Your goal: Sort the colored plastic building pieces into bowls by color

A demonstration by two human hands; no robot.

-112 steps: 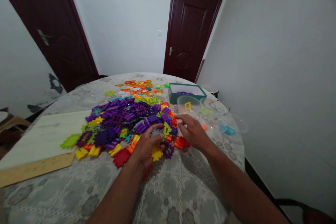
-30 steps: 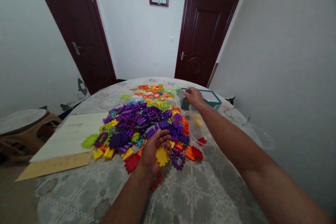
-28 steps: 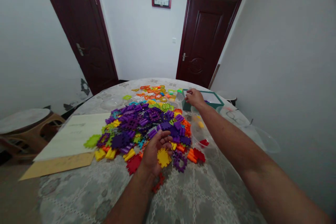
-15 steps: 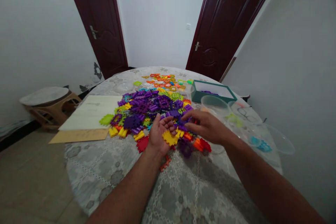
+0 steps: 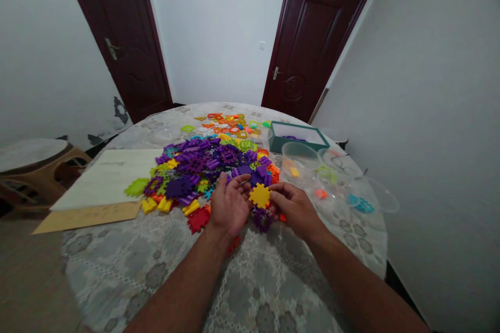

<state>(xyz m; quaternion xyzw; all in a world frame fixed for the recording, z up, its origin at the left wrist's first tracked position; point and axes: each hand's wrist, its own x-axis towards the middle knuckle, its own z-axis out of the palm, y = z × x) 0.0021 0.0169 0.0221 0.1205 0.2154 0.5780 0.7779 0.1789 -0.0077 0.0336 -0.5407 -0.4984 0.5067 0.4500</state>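
Note:
My right hand (image 5: 296,208) pinches a flat yellow interlocking toy piece (image 5: 260,195) with notched edges between thumb and fingers. Palm up beside it, my left hand (image 5: 230,204) is open, its fingers loosely bent and nothing resting in it. Its fingertips are close to the yellow piece; whether they touch it I cannot tell. Behind both hands spreads a heap of mostly purple toy pieces (image 5: 201,164). A red square piece (image 5: 198,219) lies left of my left wrist, and a purple cogged piece (image 5: 261,219) sits below the yellow one.
Clear plastic tubs (image 5: 300,153) stand at the right, some holding orange, green or blue pieces (image 5: 361,203). Behind them is a green-edged box (image 5: 299,135) with purple pieces inside. White paper (image 5: 103,177) and a tan strip (image 5: 86,217) lie at the left on the patterned tablecloth (image 5: 175,270).
The yellow piece has gone from my left palm into my right hand's grip. My right hand has come down toward the left one. The camera view has turned slightly right.

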